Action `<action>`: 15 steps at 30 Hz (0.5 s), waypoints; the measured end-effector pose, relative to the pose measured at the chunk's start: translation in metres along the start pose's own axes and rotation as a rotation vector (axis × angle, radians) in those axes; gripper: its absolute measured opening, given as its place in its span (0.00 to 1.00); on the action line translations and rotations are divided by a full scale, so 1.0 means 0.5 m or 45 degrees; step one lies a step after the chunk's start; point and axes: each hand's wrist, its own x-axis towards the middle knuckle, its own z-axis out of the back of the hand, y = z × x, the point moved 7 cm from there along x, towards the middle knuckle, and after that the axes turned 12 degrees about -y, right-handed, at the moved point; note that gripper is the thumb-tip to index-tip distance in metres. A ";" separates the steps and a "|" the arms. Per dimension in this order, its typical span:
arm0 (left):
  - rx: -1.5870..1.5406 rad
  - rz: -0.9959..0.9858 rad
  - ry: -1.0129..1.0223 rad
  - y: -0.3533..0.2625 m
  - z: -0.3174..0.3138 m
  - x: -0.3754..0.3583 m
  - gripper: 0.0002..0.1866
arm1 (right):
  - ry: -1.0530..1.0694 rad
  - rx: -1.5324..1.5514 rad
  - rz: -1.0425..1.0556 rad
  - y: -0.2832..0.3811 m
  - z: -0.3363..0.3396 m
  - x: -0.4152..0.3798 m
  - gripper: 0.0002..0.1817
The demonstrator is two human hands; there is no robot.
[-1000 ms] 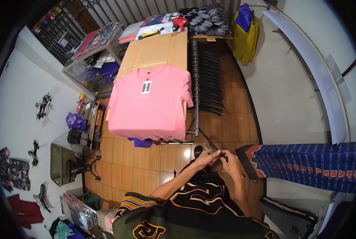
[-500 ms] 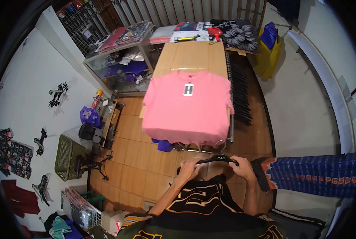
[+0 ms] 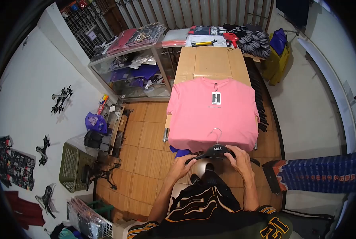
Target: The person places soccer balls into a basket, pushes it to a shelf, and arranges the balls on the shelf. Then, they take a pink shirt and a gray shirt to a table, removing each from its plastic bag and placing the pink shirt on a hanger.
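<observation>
Between my hands is a black clothes hanger (image 3: 217, 150) marked M&S, its metal hook pointing up and away from me. My left hand (image 3: 182, 165) grips one arm of it, fingers closed. My right hand (image 3: 240, 160) is closed around the other side near the middle, and that arm's tip sticks out beyond it. Just past the hanger a pink T-shirt (image 3: 210, 119) lies spread over a cardboard-topped table (image 3: 214, 61), neckline away from me and hem hanging over the near edge. A white tag (image 3: 216, 98) rests below its collar. The hanger's hook overlaps the shirt's lower part in this view.
A glass cabinet (image 3: 132, 75) with packed garments stands at the back left. Beyond the shirt lie a yellow-and-black tool (image 3: 204, 43) and a red tagging gun (image 3: 231, 39). Black hangers (image 3: 261, 99) line the table's right side. A green basket (image 3: 72, 167) is at left, blue patterned cloth (image 3: 321, 173) at right.
Both hands have carried the hanger forward, so its hook now overlaps the shirt's lower part. My right hand has shifted inward along the hanger. The view has turned slightly left.
</observation>
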 end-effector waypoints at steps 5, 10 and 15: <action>-0.068 -0.060 0.068 0.001 0.007 0.096 0.17 | -0.054 0.045 -0.042 -0.003 0.003 0.075 0.16; -0.042 -0.154 0.123 -0.033 0.016 0.246 0.16 | -0.190 -0.054 0.005 -0.023 0.010 0.180 0.16; -0.133 -0.415 -0.137 -0.028 0.018 0.470 0.21 | -0.495 -0.343 0.075 -0.089 0.050 0.298 0.16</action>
